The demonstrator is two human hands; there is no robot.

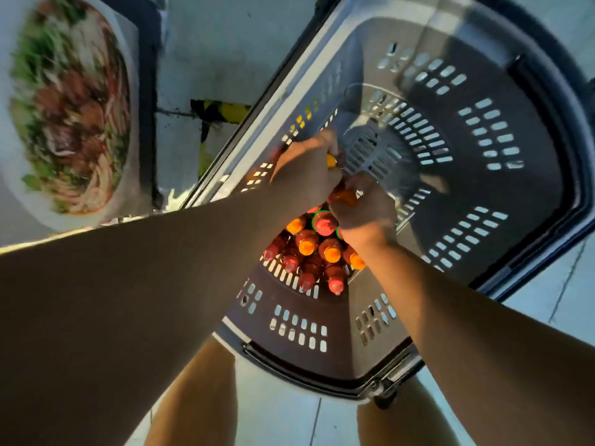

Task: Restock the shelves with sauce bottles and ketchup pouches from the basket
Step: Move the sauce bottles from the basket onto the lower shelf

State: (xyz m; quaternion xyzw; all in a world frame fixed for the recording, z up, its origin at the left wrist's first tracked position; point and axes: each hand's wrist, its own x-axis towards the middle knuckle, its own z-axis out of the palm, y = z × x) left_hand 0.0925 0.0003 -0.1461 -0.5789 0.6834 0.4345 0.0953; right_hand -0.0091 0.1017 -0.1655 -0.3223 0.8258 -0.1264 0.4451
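A deep grey basket (502, 130) with slotted walls stands on the floor below me. Several sauce bottles (317, 252) with red and orange caps stand packed together at its bottom. My left hand (306, 165) reaches down into the basket with fingers curled round a bottle with an orange cap (331, 161). Just to its right, my right hand (362, 210) grips a red-orange bottle (344, 196) near the top of the cluster. Both hands hide most of what they hold.
A large sign with a picture of a noodle dish (69, 104) stands at the left. Pale floor tiles (225, 43) with a yellow-black tape mark (225, 112) lie beyond the basket. My legs are at the bottom edge beside the basket's near rim (306, 371).
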